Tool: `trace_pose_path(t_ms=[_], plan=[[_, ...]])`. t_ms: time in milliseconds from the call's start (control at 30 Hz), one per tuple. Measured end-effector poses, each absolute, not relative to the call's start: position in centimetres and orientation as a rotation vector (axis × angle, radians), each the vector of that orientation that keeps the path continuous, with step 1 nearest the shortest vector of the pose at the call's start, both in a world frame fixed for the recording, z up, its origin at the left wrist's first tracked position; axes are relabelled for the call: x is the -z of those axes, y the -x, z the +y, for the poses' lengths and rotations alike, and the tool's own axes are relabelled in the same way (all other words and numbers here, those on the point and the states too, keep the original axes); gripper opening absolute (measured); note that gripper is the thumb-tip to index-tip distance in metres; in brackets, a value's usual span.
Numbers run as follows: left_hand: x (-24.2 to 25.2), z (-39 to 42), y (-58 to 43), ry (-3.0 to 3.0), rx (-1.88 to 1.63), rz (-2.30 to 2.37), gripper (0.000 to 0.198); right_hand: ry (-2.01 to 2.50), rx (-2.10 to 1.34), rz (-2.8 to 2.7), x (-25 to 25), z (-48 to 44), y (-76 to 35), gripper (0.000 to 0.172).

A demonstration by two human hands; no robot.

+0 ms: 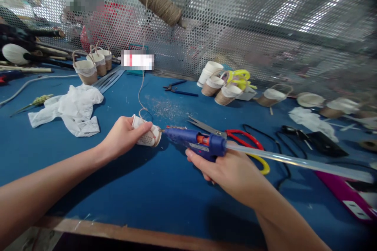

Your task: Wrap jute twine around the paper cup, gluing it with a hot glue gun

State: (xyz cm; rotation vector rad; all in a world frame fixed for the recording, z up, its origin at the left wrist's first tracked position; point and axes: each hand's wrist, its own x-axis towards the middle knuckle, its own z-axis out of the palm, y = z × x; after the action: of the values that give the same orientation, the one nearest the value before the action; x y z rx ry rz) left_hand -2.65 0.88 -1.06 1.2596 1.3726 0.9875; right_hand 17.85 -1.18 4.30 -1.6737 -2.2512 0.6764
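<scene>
My left hand (123, 135) is closed round a small white paper cup (149, 138) with print on its side, tipped over above the table. A thin twine (142, 86) runs down to the cup from a brown spool (159, 3) on the mesh wall. In my right hand (232, 168) is a blue glue gun (191, 141), its nozzle pointing left and touching or very near the cup's edge. A long clear glue stick (294, 158) sticks out of the gun's back. Scissors (247, 137) with red and yellow handles lie behind the gun, partly covered.
Small twine-handled buckets (85, 72) stand at the back left, and more cups (226, 95) at the back right. White lace (76, 106) lies at left, pliers (181, 88) at the back middle. A black cord (277, 137) and a purple object (341, 196) are on the right.
</scene>
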Motion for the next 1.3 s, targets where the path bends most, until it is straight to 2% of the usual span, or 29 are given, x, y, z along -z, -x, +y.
trace_pose_path(t_ms=[267,900,1000,1167,1300], plan=[[1.2,1.0,2.7,-1.301,-0.964,1.401,0.032,1.565,-0.516,-2.369,-4.3,-1.4,-18.1,0.028],[1.5,1.2,2.6,-1.234,-1.003,1.398,0.031,1.525,-0.644,-2.338,-4.4,-2.1,-18.1,0.022],[1.6,1.2,2.6,-1.245,-1.02,1.392,0.031,1.519,-0.608,-2.355,-4.2,-2.0,-18.2,0.024],[1.4,0.9,2.7,-1.308,-1.027,1.402,0.029,1.375,-0.351,-2.54,-3.5,-1.4,-19.2,0.024],[1.5,0.8,2.7,-1.301,-1.02,1.388,0.03,1.433,-0.462,-2.532,-3.5,-1.2,-19.2,0.031]])
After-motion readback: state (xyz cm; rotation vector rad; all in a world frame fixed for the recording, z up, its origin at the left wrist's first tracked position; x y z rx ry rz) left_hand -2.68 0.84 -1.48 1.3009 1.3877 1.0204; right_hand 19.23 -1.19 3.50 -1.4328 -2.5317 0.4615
